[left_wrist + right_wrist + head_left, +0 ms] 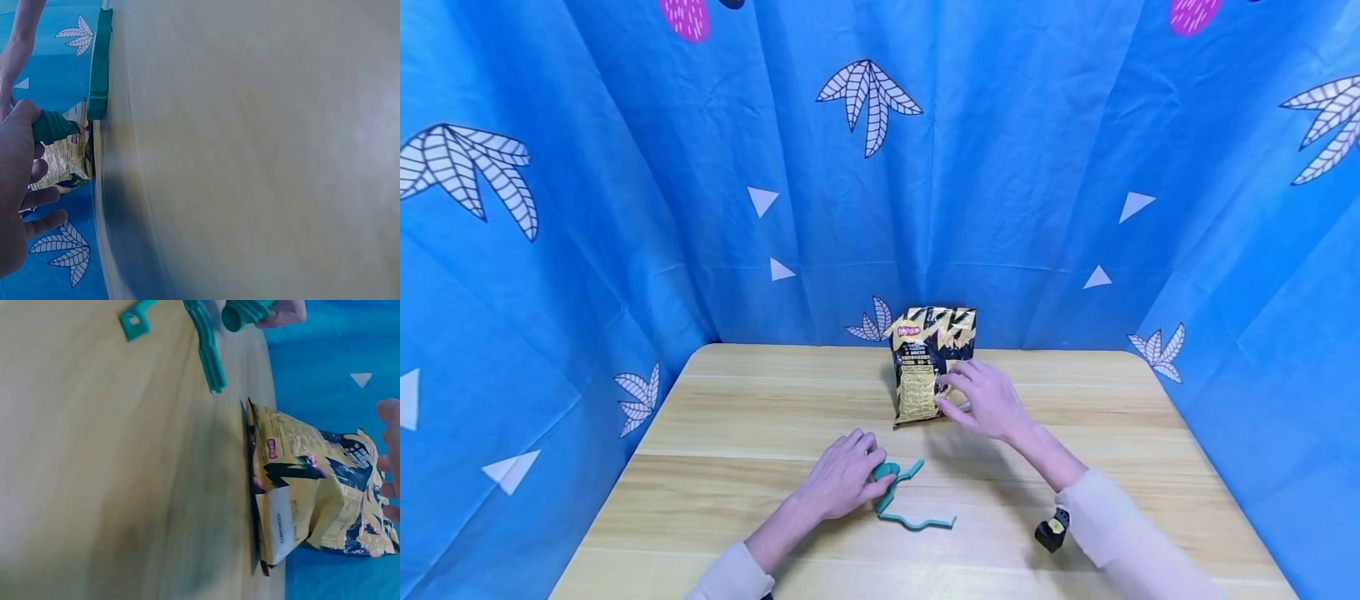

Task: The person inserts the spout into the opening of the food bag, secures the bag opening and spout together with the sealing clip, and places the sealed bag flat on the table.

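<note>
A teal plastic bag clip (916,523) with a round capped spout (886,471) lies spread out over the table, its two thin arms apart. My left hand (846,475) pinches the spout between thumb and fingers; the left wrist view shows the other fingers (47,224) loosely extended. Further back stands a black and gold snack bag (917,375), upright, with a crumpled top. My right hand (988,400) is at the bag's right side, fingers slightly bent and spread. Whether its fingertips touch the bag cannot be told.
The light wooden table (737,425) ends at a blue patterned curtain (1000,183), which hangs behind it and on both sides. The bag stands close to the table's back edge. A small black device (1052,529) is strapped at my right wrist.
</note>
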Tool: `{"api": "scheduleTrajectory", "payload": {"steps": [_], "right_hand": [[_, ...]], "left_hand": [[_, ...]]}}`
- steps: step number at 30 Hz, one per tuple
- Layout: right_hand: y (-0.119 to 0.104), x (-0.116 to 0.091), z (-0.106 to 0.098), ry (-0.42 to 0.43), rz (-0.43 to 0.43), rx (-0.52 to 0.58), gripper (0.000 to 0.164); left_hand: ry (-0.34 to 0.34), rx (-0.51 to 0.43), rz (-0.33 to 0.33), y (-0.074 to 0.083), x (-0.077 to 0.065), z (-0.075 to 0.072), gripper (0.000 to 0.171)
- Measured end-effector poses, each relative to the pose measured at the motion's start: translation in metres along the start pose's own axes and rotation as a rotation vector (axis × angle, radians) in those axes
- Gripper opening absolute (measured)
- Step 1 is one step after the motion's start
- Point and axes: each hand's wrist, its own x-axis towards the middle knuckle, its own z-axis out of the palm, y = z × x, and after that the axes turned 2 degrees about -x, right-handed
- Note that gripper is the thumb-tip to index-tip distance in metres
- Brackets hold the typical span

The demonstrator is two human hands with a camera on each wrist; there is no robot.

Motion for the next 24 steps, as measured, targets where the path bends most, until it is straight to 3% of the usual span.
{"api": "scheduleTrajectory", "payload": {"steps": [18,24], "right_hand": [[0.037,0.039,0.014,0.009,0.04,-0.062,0.032],[0.047,0.051,0.012,-0.027,0.076,-0.073,0.034]], "left_hand": [[-0.005,-0.011,0.005,0.002,0.002,-0.001,0.029],[0.013,0.009,0.003,0.0,0.0,0.0,0.028]]}}
